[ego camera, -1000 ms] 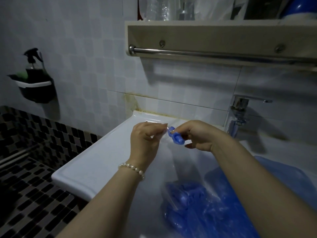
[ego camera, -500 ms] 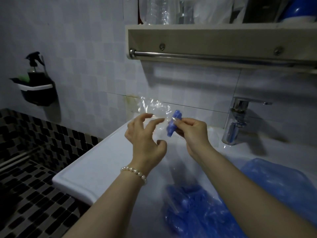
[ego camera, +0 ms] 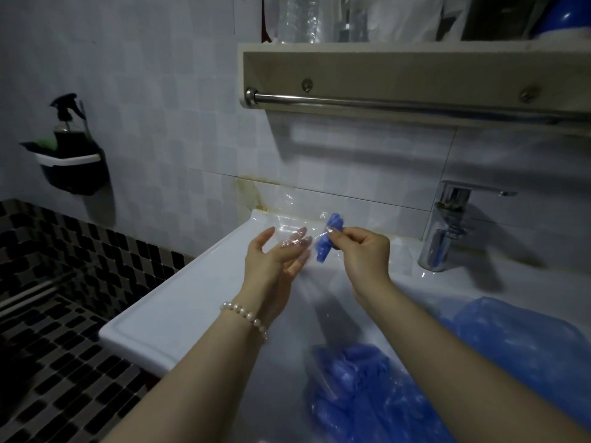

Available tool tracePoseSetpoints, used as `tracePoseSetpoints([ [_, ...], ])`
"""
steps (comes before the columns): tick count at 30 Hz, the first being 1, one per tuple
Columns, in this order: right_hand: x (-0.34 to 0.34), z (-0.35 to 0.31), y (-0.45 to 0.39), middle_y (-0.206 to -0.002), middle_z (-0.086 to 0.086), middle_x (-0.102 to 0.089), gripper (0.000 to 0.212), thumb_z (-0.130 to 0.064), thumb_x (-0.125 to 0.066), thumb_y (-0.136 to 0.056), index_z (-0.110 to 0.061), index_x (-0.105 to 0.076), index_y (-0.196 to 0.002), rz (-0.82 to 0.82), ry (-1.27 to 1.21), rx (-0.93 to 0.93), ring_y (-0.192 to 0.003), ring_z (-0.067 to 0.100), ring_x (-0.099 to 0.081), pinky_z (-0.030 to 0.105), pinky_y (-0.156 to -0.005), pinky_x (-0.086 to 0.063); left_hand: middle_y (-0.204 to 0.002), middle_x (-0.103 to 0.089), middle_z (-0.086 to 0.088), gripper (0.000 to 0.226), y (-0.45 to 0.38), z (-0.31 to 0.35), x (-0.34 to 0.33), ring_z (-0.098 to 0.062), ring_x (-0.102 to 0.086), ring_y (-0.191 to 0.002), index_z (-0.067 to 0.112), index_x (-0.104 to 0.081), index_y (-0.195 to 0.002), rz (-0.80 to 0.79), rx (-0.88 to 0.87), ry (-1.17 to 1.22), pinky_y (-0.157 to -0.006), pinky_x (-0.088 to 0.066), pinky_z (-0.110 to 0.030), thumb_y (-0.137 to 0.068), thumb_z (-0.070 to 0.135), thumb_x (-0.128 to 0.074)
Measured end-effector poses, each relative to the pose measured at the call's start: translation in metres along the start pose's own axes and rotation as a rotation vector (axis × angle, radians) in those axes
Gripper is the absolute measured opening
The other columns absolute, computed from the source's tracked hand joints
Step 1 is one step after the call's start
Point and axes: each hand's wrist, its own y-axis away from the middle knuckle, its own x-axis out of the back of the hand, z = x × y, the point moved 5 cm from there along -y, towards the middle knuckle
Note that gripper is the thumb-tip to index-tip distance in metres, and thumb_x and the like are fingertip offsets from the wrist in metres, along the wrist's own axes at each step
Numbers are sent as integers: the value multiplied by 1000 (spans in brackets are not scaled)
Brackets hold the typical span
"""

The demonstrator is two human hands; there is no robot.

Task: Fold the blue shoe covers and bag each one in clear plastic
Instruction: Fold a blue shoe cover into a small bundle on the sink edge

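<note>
Above white sink [ego camera: 179,311], right hand [ego camera: 361,254] pinches folded shoe cover [ego camera: 327,236].

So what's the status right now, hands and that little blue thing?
Right hand pinches folded shoe cover. Left hand open, fingers inside clear bag. Nothing blocking.
</note>
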Motion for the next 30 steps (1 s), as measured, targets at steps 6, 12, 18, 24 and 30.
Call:
tracePoseSetpoints([
  [6,-10,10,3,-67,18,-59,16,-7,-70,-80,-2,-70,-64,-93,75,-8,-68,16,-52,18,-63,-41,-93,-71,0,74,4,3,0,-15,-71,-88,22,-31,-141,69,-196,-319,-86,-55,-35,-82,-6,-65],
  [12,-12,26,7,-91,4,-69,6,-15,-67,-85,-12,-70,-89,-129,-232,-335,-92,15,-61,27,-83,-47,-91,-73,-1,86,5,1,-2,-12,-69,-90,23,-29,-144,37,-259,-511,-90,-51,-29,-75,5,-77],
  [18,-21,31,18,-85,5,-72,9,-20,-63,-89,-13,-69,-90,-147,-376,-461,-83,16,-66,32,-88,-49,-88,-72,-1,93,1,-7,-2,-21,-69,-92,23,-26,-144,27,-191,-509,-98,-48,-45,-71,3,-80],
  [24,-28,35,26,-88,-2,-68,10,-16,-62,-89,-21,-67,-81,-88,-319,-409,-86,11,-60,23,-77,-45,-119,-57,-19,105,-3,-7,5,-26,-66,-96,25,-10,-149,76,-72,-149,-77,-55,-33,-73,-11,-71],
  [30,-14,30,21,-72,4,-59,15,-16,-75,-78,-11,-63,-70,25,-86,-238,-67,14,-50,18,-59,-42,-104,-51,-8,95,-4,-6,6,-17,-62,-82,19,-16,-149,68,0,-299,-72,-52,-27,-76,-13,-67],
])
